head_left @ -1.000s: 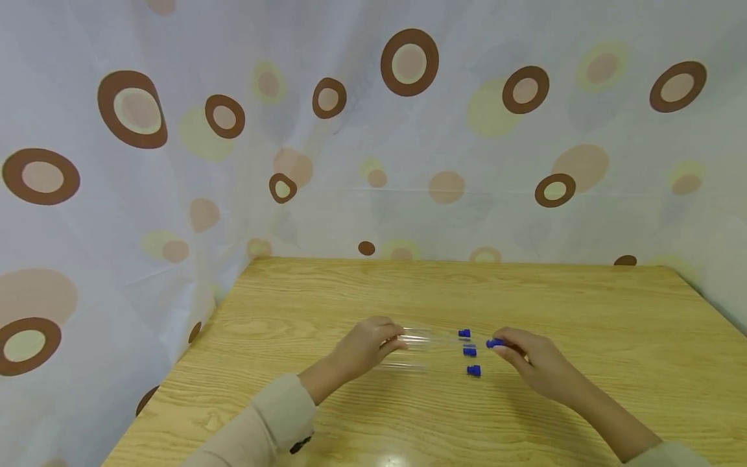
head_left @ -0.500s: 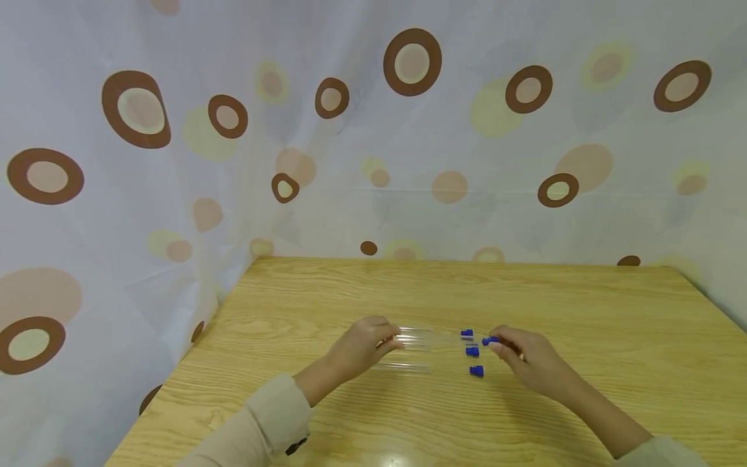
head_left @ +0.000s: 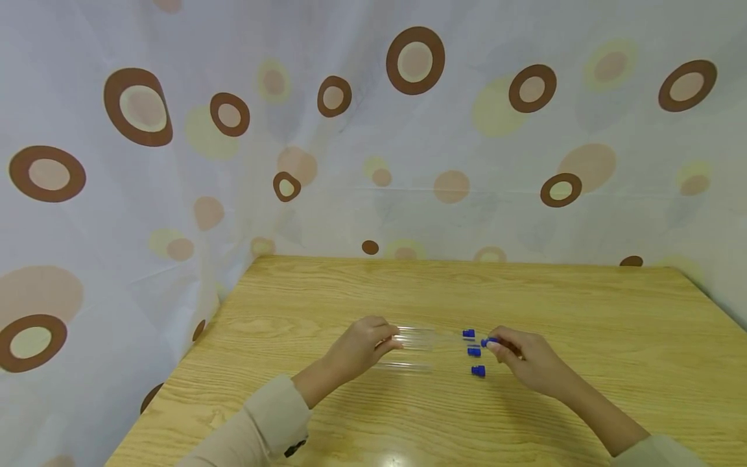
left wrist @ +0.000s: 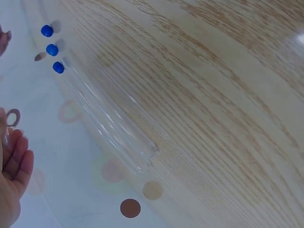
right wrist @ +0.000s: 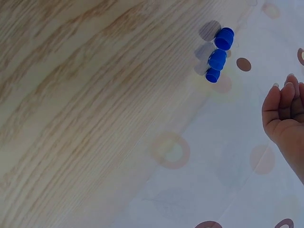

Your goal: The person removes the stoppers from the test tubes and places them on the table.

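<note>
My left hand [head_left: 358, 350] pinches the near end of a clear test tube [head_left: 415, 329] just above the table; its outline is faint, and only a sliver shows beside the fingers in the left wrist view. Other clear test tubes [left wrist: 107, 121] lie side by side beneath and in front of that hand. Between thumb and fingertips, my right hand [head_left: 531, 360] holds a blue cap [head_left: 487, 342], partly covered by the fingers. Left of it, three more blue caps [head_left: 474, 352] lie in a row on the wood, beyond the tubes' right ends.
The wood-grain table [head_left: 327, 285] extends behind and to both sides of the hands. A pale curtain [head_left: 350, 143] with brown and beige circles hangs along its back and left edges.
My right hand has shifted a little left with the blue cap, closer to the tubes. My left hand stays nearly in place, and the caps on the table lie as before.
</note>
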Action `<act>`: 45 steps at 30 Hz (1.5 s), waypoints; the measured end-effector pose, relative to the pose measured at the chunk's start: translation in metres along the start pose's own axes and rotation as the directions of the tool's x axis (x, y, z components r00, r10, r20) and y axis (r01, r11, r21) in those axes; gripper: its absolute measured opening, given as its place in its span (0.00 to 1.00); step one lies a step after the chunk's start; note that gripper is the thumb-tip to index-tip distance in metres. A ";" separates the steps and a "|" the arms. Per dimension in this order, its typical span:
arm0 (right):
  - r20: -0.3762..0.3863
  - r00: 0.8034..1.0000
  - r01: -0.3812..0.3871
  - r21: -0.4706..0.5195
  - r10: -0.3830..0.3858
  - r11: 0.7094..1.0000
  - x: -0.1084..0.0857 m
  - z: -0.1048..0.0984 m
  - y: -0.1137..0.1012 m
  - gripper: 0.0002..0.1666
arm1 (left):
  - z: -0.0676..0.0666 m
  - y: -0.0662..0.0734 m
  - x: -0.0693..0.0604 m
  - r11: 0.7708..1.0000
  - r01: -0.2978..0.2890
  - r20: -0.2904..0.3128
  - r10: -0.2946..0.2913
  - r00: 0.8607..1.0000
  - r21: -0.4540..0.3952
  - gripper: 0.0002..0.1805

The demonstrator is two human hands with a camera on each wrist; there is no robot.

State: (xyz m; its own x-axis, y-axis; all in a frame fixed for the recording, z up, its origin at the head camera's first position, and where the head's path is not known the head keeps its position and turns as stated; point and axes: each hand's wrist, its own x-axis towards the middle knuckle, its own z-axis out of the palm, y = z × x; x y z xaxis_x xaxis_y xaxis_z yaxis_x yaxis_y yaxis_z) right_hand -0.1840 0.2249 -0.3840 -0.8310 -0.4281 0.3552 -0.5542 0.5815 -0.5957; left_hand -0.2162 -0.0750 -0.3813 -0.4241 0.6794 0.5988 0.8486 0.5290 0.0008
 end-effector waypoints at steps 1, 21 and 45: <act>0.007 1.000 -0.013 0.012 0.013 1.000 0.000 0.000 0.000 0.08 | 0.000 0.000 0.000 1.000 -0.003 -0.006 0.003 1.000 0.001 0.07; 0.012 1.000 0.005 0.073 -0.006 0.997 -0.003 0.002 0.002 0.06 | 0.001 -0.001 -0.003 0.999 -0.034 0.010 0.034 0.999 0.006 0.08; 0.071 0.995 0.054 0.215 -0.071 0.975 -0.005 -0.002 0.000 0.08 | 0.003 -0.001 -0.007 0.998 -0.058 -0.032 0.058 0.998 0.005 0.08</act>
State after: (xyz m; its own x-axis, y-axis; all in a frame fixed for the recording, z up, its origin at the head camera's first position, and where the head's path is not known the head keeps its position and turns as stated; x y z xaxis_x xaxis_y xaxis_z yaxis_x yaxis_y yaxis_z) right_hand -0.1797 0.2286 -0.3845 -0.7842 -0.5163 0.3442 -0.5748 0.3953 -0.7165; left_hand -0.2149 -0.0785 -0.3876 -0.3635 0.6922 0.6234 0.8703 0.4911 -0.0378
